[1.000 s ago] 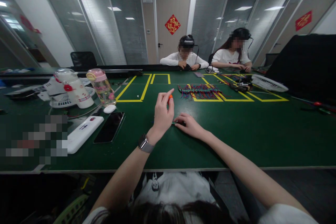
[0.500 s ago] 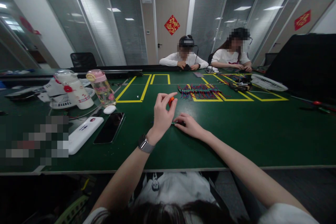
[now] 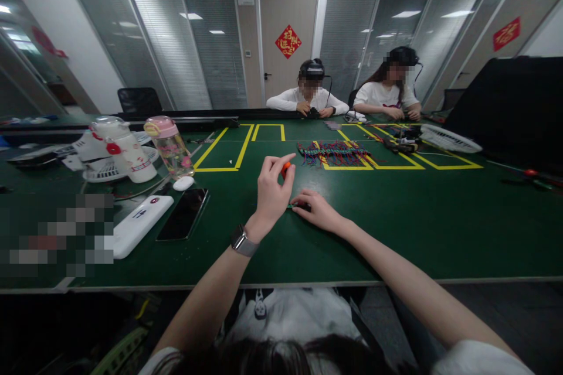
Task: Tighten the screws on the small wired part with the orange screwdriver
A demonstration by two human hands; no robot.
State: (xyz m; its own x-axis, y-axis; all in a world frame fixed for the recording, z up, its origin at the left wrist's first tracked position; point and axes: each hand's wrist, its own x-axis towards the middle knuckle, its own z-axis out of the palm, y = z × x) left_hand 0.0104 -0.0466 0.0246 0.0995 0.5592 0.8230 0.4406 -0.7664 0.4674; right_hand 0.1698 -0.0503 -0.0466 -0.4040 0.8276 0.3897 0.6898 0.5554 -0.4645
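Note:
My left hand (image 3: 273, 190), with a watch on its wrist, is raised over the tabletop. Its thumb and fingers close around the orange-and-black handle (image 3: 286, 168) of what looks like a screwdriver, held upright; the lower end is hidden behind the hand. Just to the right, my right hand (image 3: 320, 211) rests low on the table. Its fingertips pinch a small green circuit board (image 3: 290, 206), mostly covered by both hands. Beyond them lies a row of similar small boards with red and blue wires (image 3: 334, 153).
Left of my hands are a black phone (image 3: 183, 214), a long white case (image 3: 143, 227), a white oval object (image 3: 183, 183) and two drink bottles (image 3: 169, 149). Yellow tape (image 3: 398, 167) marks rectangles on the green table (image 3: 396, 222). Two people sit across it.
The orange-and-black handle has turned slightly in my left fingers. Both hands stay in nearly the same place, and the green board has not visibly moved.

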